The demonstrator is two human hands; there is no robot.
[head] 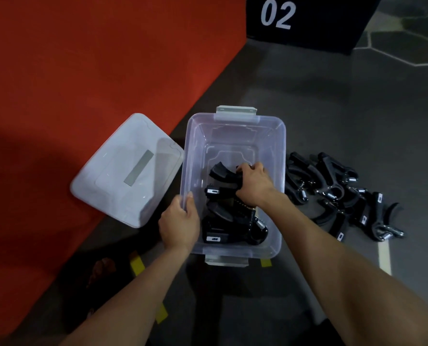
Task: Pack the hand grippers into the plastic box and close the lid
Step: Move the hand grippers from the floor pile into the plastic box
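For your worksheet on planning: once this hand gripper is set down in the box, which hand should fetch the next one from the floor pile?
Probably the right hand: the pile of hand grippers lies on its side, while the left hand steadies the plastic box.

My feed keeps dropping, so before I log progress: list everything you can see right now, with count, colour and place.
Clear plastic box: one, translucent with grey end latches, open on the grey floor at centre.
Black hand grippers in the box: at least three, exact count unclear, piled on its bottom.
Black hand grippers on the floor: several in a heap, chrome springs, right of the box.
Translucent box lid: one, grey label strip, off the box, lying to its left partly on the red mat.
Red mat: one, left.
Black block marked 02: one, top.
Yellow tape pieces: a few, on the floor.
Left hand: grips the box's left rim.
Right hand: inside the box, holding a gripper.
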